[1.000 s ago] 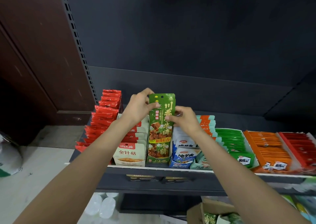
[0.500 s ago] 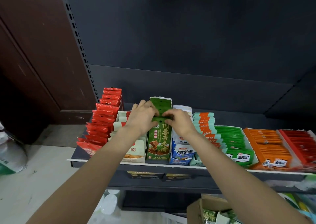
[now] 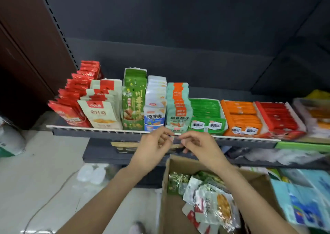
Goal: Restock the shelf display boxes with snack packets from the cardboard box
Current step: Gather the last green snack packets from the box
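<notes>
Both forearms reach toward twelve o'clock. Left hand (image 3: pixel 155 145) and right hand (image 3: pixel 197 145) hover fingertip to fingertip before the shelf (image 3: pixel 100 130), fingers loosely curled, holding nothing. Cardboard box (image 3: pixel 165 194) of snack packets (image 3: pixel 212 205) lies at five o'clock.

Both hands have let go of the green snack packet (image 3: pixel 133 105), which now stands seated in its green display box (image 3: pixel 135 76) on the shelf. The left hand (image 3: pixel 155 149) and right hand (image 3: pixel 198 148) have drawn back, empty with fingers loosely curled, above the cardboard box (image 3: pixel 171 194), now in fuller view.
</notes>
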A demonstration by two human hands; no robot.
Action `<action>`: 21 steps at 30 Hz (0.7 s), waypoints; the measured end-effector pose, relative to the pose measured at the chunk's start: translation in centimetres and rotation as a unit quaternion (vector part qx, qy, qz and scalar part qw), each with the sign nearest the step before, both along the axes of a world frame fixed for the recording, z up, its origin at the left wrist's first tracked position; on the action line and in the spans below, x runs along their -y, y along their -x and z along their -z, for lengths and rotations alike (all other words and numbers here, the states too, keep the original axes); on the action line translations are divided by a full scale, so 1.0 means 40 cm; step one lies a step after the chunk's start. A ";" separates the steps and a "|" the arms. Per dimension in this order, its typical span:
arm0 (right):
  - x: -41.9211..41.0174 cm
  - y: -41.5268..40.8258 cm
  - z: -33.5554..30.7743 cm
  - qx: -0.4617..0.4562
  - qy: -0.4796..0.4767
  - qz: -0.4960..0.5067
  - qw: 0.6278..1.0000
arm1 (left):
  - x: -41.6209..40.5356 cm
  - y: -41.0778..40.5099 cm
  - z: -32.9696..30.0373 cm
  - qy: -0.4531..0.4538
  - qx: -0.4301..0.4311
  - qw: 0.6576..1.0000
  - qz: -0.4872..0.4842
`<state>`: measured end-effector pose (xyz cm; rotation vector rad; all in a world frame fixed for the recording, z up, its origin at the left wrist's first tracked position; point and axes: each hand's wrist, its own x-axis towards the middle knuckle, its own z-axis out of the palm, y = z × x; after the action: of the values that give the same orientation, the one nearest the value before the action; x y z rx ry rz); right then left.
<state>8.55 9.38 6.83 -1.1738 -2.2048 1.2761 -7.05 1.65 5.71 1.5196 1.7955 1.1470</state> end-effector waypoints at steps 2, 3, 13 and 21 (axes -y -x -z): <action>0.028 -0.087 0.066 0.042 -0.004 -0.022 0.999 | 0.032 -0.105 0.065 0.030 -0.004 0.999 0.028; 0.039 -0.125 0.106 0.068 -0.003 -0.034 0.997 | 0.043 -0.156 0.103 0.057 -0.019 0.997 0.040; 0.111 -0.412 0.518 0.387 0.045 -0.063 0.919 | 0.102 -0.430 0.414 0.423 -0.135 0.893 0.076; 0.122 -0.401 0.513 0.483 -0.097 -0.057 0.868 | 0.109 -0.466 0.476 0.453 -0.033 0.884 -0.106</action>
<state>24.57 4.49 -13.69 -1.8828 -3.0032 0.4570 11.60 -2.72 -13.33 0.8089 2.1221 0.2087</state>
